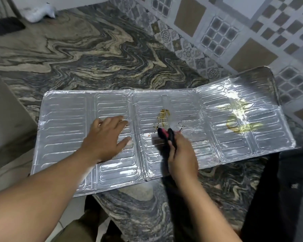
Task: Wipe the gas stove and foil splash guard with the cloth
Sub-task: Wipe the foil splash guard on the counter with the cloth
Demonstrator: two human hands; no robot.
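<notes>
Foil splash guard (164,130), a silver embossed aluminium sheet of hinged panels, lies spread mostly flat on the dark grey and tan swirled stone countertop (94,55). Its near edge overhangs the counter's front edge. The rightmost panel is tilted up, with its far corner toward the patterned tile wall (234,37).

Stains: a yellow-brown greasy smear (164,114) on the middle panel, with small dark specks below it. A larger yellow patch (240,119) on the raised right panel, partly washed out by glare.

Left hand (105,138) rests palm down on the foil, left of the centre fold. Fingers straight and spread, holding nothing, pressing the sheet flat.

Right hand (180,152) is over the middle panel, just below the brown smear. Its fingers are curled around a dark object with a pink-red part (164,134), which touches or nearly touches the foil. The object is blurred; cannot tell whether it is a cloth or a scraper-type tool. A pale, blurred streak runs up from it across the smear.

Surroundings: black surface (278,189) at lower right, beside the foil's right end; its identity is unclear. A white crumpled item (40,12) sits at the far left of the counter, blurred. A beige surface (5,109) stands along the left edge. The person's olive-brown clothing (80,227) shows below the counter edge.
</notes>
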